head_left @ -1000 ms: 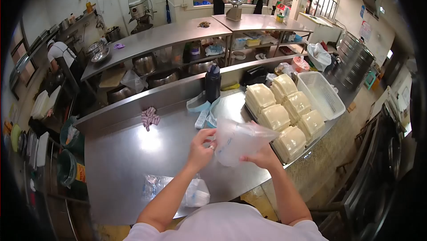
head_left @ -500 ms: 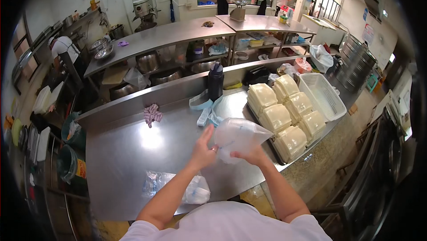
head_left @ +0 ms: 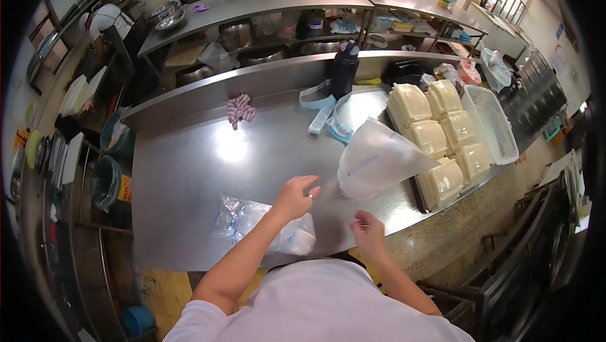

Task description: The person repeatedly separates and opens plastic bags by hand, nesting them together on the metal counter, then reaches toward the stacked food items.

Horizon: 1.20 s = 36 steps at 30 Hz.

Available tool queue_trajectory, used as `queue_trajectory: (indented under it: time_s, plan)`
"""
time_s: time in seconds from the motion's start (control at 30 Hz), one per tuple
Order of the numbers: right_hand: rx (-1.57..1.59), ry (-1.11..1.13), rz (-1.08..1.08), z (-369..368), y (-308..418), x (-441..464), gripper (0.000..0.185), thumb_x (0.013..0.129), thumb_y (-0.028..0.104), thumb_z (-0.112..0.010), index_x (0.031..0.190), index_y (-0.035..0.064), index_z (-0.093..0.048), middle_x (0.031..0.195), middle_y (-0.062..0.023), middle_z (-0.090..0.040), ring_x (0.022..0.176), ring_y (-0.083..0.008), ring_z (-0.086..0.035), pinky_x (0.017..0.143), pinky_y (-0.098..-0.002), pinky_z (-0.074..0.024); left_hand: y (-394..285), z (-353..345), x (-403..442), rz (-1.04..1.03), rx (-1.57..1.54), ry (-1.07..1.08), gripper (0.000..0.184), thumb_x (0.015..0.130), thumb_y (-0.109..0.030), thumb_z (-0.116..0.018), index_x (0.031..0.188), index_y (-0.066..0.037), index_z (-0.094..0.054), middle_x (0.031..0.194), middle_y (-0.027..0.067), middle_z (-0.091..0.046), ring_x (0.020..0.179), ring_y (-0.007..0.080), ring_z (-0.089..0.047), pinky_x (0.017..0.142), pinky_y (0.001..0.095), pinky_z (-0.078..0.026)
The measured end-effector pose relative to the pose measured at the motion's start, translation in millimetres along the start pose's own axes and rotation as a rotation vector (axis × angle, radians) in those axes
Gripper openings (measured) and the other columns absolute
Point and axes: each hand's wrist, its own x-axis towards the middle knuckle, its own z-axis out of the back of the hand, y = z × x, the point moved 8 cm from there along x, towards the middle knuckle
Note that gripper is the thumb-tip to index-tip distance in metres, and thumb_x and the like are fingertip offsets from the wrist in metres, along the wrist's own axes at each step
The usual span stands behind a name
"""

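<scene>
A translucent plastic bag (head_left: 379,162), puffed out and with faint blue print, rests on the steel table (head_left: 183,171), its pointed corner overlapping the tray of stacks. Neither hand touches it. My left hand (head_left: 295,198), wearing a ring, hovers left of the bag with its fingers stretched out and nothing in them. Below the bag is my right hand (head_left: 368,234), slightly blurred; its fingers are loosely curled and apart, with nothing visible in them. Under my left forearm lies a clear pack of folded plastic bags (head_left: 297,234). Glossy cream-coloured square stacks (head_left: 426,138) fill a dark tray at the right.
A dark bottle (head_left: 344,70) stands at the back ledge beside a blue strap (head_left: 323,118). A striped cloth (head_left: 240,110) lies at the left. The white basket (head_left: 499,127) is right of the stacks. Another person (head_left: 110,21) bends over at the far left.
Both hands have let go of the plastic bag and drawn back toward my body. The bag now rests on the table by itself. The view has tilted down.
</scene>
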Motion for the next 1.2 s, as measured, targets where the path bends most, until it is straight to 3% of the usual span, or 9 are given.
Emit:
queue_trajectory:
  time_s: [0.1,0.17,0.27,0.43,0.5,0.6,0.7,0.87,1.2]
  plan:
    - [-0.159,0.208,0.684,-63.1,129.7,-41.3,0.045,0.09,0.021,-0.073,0.127,-0.0011,-0.06,0.127,-0.0187,-0.065,0.113,-0.0364,-0.064,0.096,-0.0438,-0.0525,29.3,-19.5,-17.1,0.004,0.153,0.068,0.034,0.09,-0.018,-0.068,0.119,-0.001,-0.069,0.13,0.0181,-0.066,0.12,0.0359,-0.06,0.104,0.0433,-0.048]
    - [-0.065,0.458,0.861,-104.8,200.9,-68.4,0.048,0.091,0.021,-0.071,0.133,0.0024,-0.057,0.133,-0.0166,-0.062,0.116,-0.0363,-0.062,0.097,-0.0442,-0.0519,40.0,-37.9,-24.7,-0.076,0.243,0.087,0.03,0.089,-0.017,-0.069,0.116,-0.003,-0.071,0.127,0.0163,-0.067,0.119,0.0354,-0.06,0.103,0.0436,-0.048]
    - [-0.193,0.592,1.297,-175.2,211.8,-111.5,0.05,0.091,0.021,-0.071,0.136,0.0066,-0.053,0.138,-0.0155,-0.058,0.119,-0.0344,-0.061,0.098,-0.0447,-0.0511,30.0,-41.6,-34.2,-0.167,0.302,0.15,0.027,0.088,-0.016,-0.07,0.112,-0.004,-0.072,0.124,0.0159,-0.067,0.121,0.0348,-0.059,0.103,0.0443,-0.049]
    - [-0.24,0.347,0.979,-134.8,123.1,-33.2,0.035,0.09,0.022,-0.071,0.121,0.0066,-0.066,0.121,-0.014,-0.068,0.112,-0.0336,-0.064,0.097,-0.0448,-0.0515,84.9,-1.9,-71.5,-0.109,0.333,0.041,0.025,0.084,-0.012,-0.07,0.108,-0.003,-0.072,0.121,0.0159,-0.068,0.119,0.0346,-0.059,0.1,0.0442,-0.05]
    - [-0.373,0.102,0.397,-105.7,40.0,9.1,0.029,0.086,0.021,-0.073,0.11,0.0037,-0.071,0.112,-0.0144,-0.071,0.102,-0.0332,-0.066,0.092,-0.043,-0.053,91.9,10.5,-86.9,-0.098,0.328,-0.016,0.024,0.083,-0.012,-0.07,0.106,-0.003,-0.072,0.116,0.0158,-0.068,0.115,0.034,-0.06,0.098,0.0442,-0.05]
    - [-0.348,0.089,0.213,-107.9,8.1,28.9,0.026,0.082,0.018,-0.075,0.1,-0.0006,-0.071,0.096,-0.0173,-0.072,0.085,-0.0298,-0.069,0.079,-0.0386,-0.0554,54.4,24.6,-101.8,-0.179,0.231,0.05,0.02,0.083,-0.014,-0.068,0.1,-0.004,-0.071,0.107,0.0154,-0.069,0.105,0.034,-0.063,0.092,0.0447,-0.052]
    - [-0.433,0.277,0.139,-147.9,-14.5,34.9,0.024,0.08,0.018,-0.076,0.094,-0.001,-0.071,0.085,-0.0169,-0.071,0.077,-0.027,-0.067,0.072,-0.0377,-0.0538,25.1,-20.2,-124.1,-0.251,0.257,0.346,0.016,0.083,-0.015,-0.068,0.094,-0.003,-0.069,0.101,0.0149,-0.07,0.096,0.0352,-0.066,0.085,0.0461,-0.055]
    - [-0.278,0.07,0.124,-131.2,-7.8,34.2,0.018,0.08,0.014,-0.071,0.086,-0.0025,-0.068,0.072,-0.0167,-0.065,0.067,-0.0268,-0.064,0.065,-0.0382,-0.0515,62.4,-56.3,-129.0,-0.041,0.492,0.477,0.02,0.085,-0.022,-0.068,0.093,-0.003,-0.068,0.094,0.015,-0.07,0.091,0.031,-0.069,0.077,0.0433,-0.057]
    - [-0.045,-0.085,0.058,-36.4,116.9,-10.1,0.011,0.078,0.008,-0.063,0.073,-0.0011,-0.058,0.063,-0.0083,-0.059,0.062,-0.0148,-0.056,0.056,-0.0321,-0.0456,78.1,-44.0,-128.0,-0.004,0.535,0.417,0.023,0.085,-0.023,-0.068,0.098,-0.003,-0.069,0.104,0.0164,-0.07,0.099,0.0329,-0.07,0.079,0.0438,-0.058]
